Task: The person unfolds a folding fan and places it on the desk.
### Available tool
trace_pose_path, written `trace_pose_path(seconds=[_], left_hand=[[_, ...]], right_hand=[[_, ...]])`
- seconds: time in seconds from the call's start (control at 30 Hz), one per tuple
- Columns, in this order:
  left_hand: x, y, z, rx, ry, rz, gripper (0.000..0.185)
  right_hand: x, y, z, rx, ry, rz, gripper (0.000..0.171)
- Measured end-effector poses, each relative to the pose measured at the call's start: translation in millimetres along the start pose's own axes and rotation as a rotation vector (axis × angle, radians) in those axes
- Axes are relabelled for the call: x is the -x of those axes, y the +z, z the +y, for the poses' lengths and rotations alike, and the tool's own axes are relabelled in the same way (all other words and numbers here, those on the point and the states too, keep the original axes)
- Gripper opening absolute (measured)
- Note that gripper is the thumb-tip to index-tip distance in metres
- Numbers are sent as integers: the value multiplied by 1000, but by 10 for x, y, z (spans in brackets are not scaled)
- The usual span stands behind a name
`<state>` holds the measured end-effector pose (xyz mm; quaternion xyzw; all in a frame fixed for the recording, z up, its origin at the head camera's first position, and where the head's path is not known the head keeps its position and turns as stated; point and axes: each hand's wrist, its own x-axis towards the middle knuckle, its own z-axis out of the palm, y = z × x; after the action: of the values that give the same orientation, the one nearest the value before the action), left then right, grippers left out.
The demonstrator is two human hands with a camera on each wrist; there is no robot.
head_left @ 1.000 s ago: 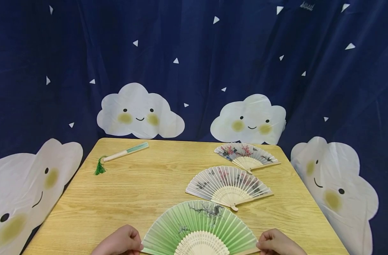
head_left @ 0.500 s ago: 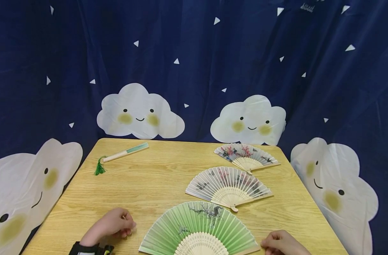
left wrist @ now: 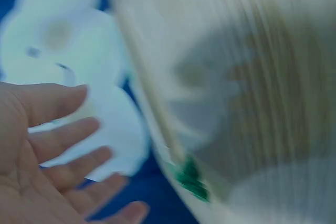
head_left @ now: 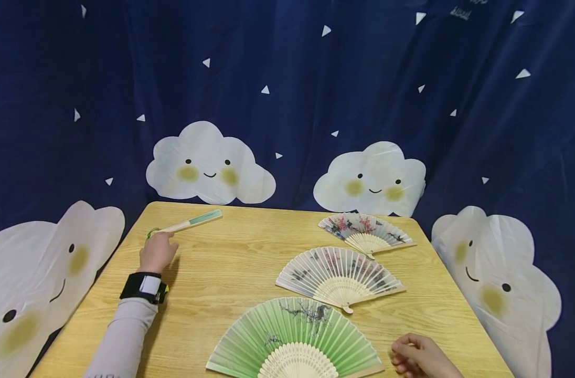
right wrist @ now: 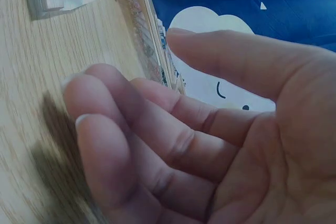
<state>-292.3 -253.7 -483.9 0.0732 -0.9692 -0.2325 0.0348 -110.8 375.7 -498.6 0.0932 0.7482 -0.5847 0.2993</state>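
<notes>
My left hand [head_left: 158, 253] is over the near end of a folded fan [head_left: 195, 220] at the back left of the table. In the left wrist view its fingers [left wrist: 79, 166] are spread and hold nothing, with a blurred green tassel [left wrist: 192, 179] beyond them. The hand covers most of that tassel in the head view. At the front, an unfolded green fan [head_left: 297, 331] lies flat, cut off by the bottom edge. To its right, apart from it, my right hand [head_left: 422, 356] hangs loosely curled with nothing in it, as its bent fingers [right wrist: 105, 156] show in the right wrist view.
Two more spread fans lie on the right half of the wooden table [head_left: 212, 273]: a white floral fan [head_left: 341, 275] behind the green one, and a smaller floral fan [head_left: 366, 233] in the back right corner. A dark blue curtain [head_left: 287, 94] with white clouds surrounds the table.
My left hand has let go of the green fan's left edge and reached forward to the folded fan. The right hand has released the other edge and drawn slightly right.
</notes>
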Motion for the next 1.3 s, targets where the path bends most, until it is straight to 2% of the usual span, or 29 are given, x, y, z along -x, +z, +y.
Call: trace_pose_path(seconds=[0.07, 0.2, 0.3, 0.6, 0.7, 0.83, 0.93, 1.13, 1.3], left_hand=[[-159, 46, -81, -36, -22, 15, 47], [-341, 140, -200, -74, -46, -41, 51], [-379, 190, -230, -80, -62, -64, 49], [-445, 344, -245, -165, -26, -67, 43], [-490, 412, -253, -178, -15, -18, 36], [-493, 454, -212, -210, 6, 76, 26], [-452, 434, -140, -243, 21, 84, 24], [-423, 449, 72, -310, 82, 10, 24], [-261, 523, 329, -240, 127, -54, 28]], right_hand=[[-4, 8, -3, 9, -5, 11, 30], [5, 24, -9, 34, -22, 24, 32], [-1, 41, -21, 51, -40, 28, 35], [-18, 29, -23, 142, -79, 69, 38], [-6, 24, -16, 152, -81, 77, 40], [-6, 9, 0, 129, -82, 76, 39], [-21, -3, 2, 111, -81, 65, 37], [-55, 17, -96, 157, -113, 100, 41], [-171, 125, -350, 219, -183, 109, 46]])
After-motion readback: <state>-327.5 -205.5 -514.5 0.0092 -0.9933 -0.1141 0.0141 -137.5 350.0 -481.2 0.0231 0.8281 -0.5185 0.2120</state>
